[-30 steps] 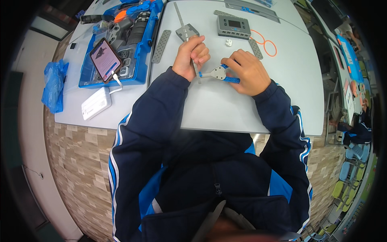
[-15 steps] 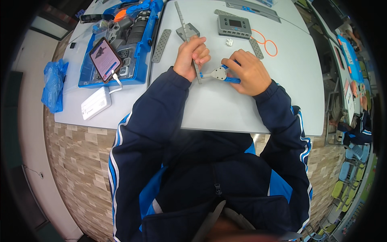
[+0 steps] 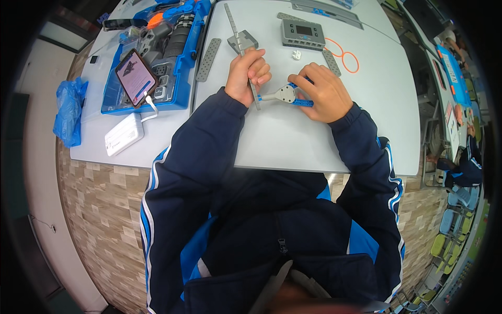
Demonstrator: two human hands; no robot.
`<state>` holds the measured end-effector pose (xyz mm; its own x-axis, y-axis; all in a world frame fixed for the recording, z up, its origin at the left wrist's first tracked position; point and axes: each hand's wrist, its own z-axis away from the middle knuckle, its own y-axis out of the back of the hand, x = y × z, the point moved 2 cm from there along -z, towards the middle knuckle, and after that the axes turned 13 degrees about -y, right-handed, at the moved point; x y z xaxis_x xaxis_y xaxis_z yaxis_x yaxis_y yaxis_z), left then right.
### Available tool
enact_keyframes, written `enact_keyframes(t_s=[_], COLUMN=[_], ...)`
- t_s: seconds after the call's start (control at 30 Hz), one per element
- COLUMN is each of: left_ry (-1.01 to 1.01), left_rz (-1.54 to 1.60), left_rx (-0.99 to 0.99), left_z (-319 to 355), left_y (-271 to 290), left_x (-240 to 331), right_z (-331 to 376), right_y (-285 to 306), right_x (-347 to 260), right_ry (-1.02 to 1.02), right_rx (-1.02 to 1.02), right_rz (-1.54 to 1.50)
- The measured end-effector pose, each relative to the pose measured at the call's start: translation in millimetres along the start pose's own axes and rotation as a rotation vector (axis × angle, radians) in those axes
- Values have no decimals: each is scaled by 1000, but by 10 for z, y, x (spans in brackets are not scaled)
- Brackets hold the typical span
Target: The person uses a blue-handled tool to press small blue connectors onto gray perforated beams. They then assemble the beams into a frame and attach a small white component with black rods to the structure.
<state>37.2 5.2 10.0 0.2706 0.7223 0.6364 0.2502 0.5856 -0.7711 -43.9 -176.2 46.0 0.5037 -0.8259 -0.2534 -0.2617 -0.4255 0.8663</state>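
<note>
My left hand point(image 3: 248, 76) is closed around a long, narrow grey strip point(image 3: 233, 25), which stands at a slant with its far end past the fist and its near end below it. In my right hand point(image 3: 324, 93) are pliers point(image 3: 285, 94) with a grey head and blue handles. The jaws of the pliers meet the strip near its lower end, at a small blue piece point(image 3: 260, 97). Behind my left fist lies a grey block point(image 3: 249, 40). The fingers of my right hand partly hide the handles.
At the left, a blue case point(image 3: 184, 78) holds parts, with a phone point(image 3: 137, 76) on it cabled to a white power bank point(image 3: 124, 135). Perforated grey plates point(image 3: 209, 59), a grey control box point(image 3: 303, 34), a white connector point(image 3: 296, 55) and orange rings point(image 3: 351, 63) lie on the table.
Both hands keep their grips and almost the same places. The strip's far end has tipped slightly to the left, and the pliers have shifted a touch to the right.
</note>
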Motion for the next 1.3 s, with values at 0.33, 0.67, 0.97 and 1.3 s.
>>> enact_keyframes(t_s=[0.33,0.67,0.97,1.3], left_ry=[24,34,32,104], left_rz=[-12,-166,-273,-361], left_rx=[25,0,-97,-152], left_z=[11,73,108,185], left_y=[1,-104,-276,-424], left_x=[-24,18,284,187], right_z=[-8,97,87,182], right_y=[8,-80,-22,-72], right_x=[-24,-64,-45,258], right_ry=[43,79,98,161], right_rx=[17,-10,24,-51], right_rz=[13,141,144,111])
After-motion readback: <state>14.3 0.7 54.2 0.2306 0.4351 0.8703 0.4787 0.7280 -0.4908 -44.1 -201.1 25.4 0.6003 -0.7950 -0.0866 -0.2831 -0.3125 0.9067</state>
